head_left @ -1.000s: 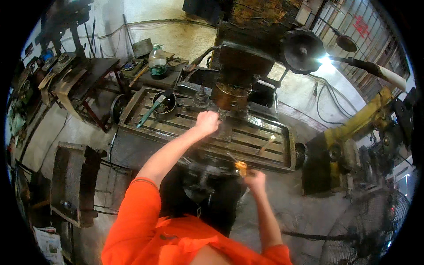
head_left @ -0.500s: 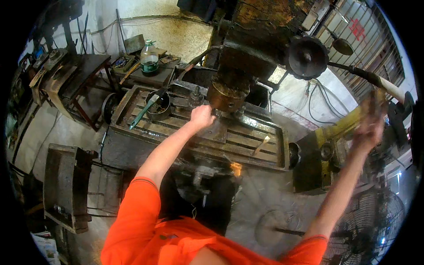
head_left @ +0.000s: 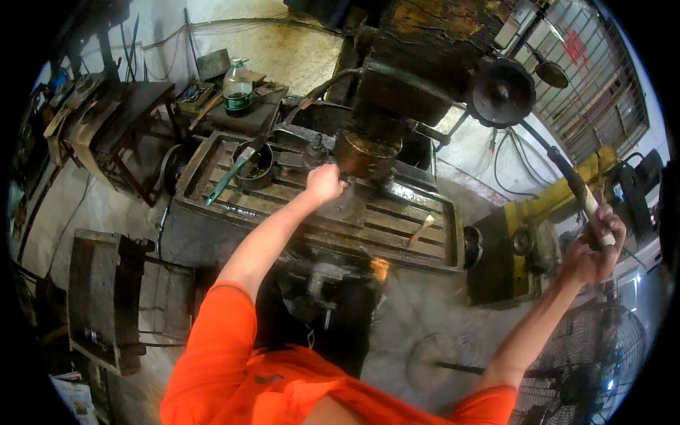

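Note:
Under the drilling machine's round spindle head (head_left: 365, 154), my left hand (head_left: 326, 184) is closed, with a small bit of something showing at its fingertips. What it grips there is mostly hidden. Out to the right, my right hand (head_left: 598, 251) wraps round the pale end of a long feed lever (head_left: 572, 173). That lever slopes up to a dark scalloped hub (head_left: 501, 92) on the machine. Below the spindle lies a slotted metal worktable (head_left: 425, 205). A pot (head_left: 256, 170) with a green-handled brush (head_left: 230, 177) laid across it stands on the table's left part.
A light-coloured brush (head_left: 423, 228) rests on the table's right part. Behind it at left, a clear bottle of green liquid (head_left: 237, 88) stands on a bench. A metal trough (head_left: 103, 304) is at lower left, a yellow-and-black machine (head_left: 520, 227) at right, a fan (head_left: 602, 361) at lower right.
My right hand has come down, and the lever has swung from nearly level to a steep downward slope. My left hand stays at the same place under the spindle.

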Tool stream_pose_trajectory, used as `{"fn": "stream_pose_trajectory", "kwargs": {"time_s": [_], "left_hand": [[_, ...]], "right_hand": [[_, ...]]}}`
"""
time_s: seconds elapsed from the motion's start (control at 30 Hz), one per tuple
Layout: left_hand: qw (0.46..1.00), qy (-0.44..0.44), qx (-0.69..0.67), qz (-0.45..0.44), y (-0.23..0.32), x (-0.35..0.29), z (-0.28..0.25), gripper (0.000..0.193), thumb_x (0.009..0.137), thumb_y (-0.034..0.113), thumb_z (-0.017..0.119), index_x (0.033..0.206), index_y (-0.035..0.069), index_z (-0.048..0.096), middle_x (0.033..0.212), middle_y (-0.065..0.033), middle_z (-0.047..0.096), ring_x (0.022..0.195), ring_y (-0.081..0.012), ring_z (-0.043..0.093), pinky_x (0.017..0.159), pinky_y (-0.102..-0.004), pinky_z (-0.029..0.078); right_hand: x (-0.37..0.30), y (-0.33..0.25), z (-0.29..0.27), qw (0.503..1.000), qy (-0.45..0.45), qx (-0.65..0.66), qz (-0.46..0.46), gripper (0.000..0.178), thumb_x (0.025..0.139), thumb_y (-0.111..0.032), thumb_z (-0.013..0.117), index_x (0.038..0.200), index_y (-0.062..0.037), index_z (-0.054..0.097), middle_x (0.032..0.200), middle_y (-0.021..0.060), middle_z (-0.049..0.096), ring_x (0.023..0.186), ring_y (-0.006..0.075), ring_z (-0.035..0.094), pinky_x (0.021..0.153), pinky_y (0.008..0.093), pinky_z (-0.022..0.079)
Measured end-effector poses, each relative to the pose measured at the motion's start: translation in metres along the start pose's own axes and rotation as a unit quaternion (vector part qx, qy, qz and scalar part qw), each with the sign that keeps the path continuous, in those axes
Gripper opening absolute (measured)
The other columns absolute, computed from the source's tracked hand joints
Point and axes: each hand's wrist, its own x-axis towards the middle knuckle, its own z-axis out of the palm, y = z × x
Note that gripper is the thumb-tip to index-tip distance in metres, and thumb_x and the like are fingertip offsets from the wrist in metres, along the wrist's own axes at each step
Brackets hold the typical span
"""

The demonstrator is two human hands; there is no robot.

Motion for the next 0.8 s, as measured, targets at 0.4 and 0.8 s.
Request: {"fn": "stream_pose_trajectory", "kwargs": {"time_s": [0.4, 0.8], "left_hand": [[0.999, 0.038, 0.005, 0.013, -0.015, -0.003, 0.010, 0.042, 0.065, 0.035, 0.074, 0.062, -0.004, 0.058, 0.067, -0.0196, 0.059, 0.067, -0.0367, 0.059, 0.060, -0.0442, 0.047], [0.996, 0.031, -0.079, 0.032, -0.015, -0.012, -0.008, 0.044, 0.071, 0.023, 0.069, 0.106, -0.002, 0.056, 0.079, -0.0210, 0.062, 0.069, -0.0345, 0.060, 0.063, -0.0411, 0.047]], "right_hand": [[-0.053, 0.009, 0.026, 0.988, 0.149, -0.031, 0.033, 0.028, 0.073, -0.032, 0.054, 0.071, -0.0076, 0.039, 0.073, 0.0052, 0.039, 0.084, 0.0241, 0.045, 0.105, 0.0542, 0.021], [-0.061, -0.004, 0.044, 0.994, 0.086, 0.069, 0.002, 0.008, 0.072, -0.011, 0.047, 0.077, -0.0048, 0.046, 0.081, 0.0055, 0.041, 0.093, 0.0265, 0.043, 0.106, 0.0498, 0.020]]}}
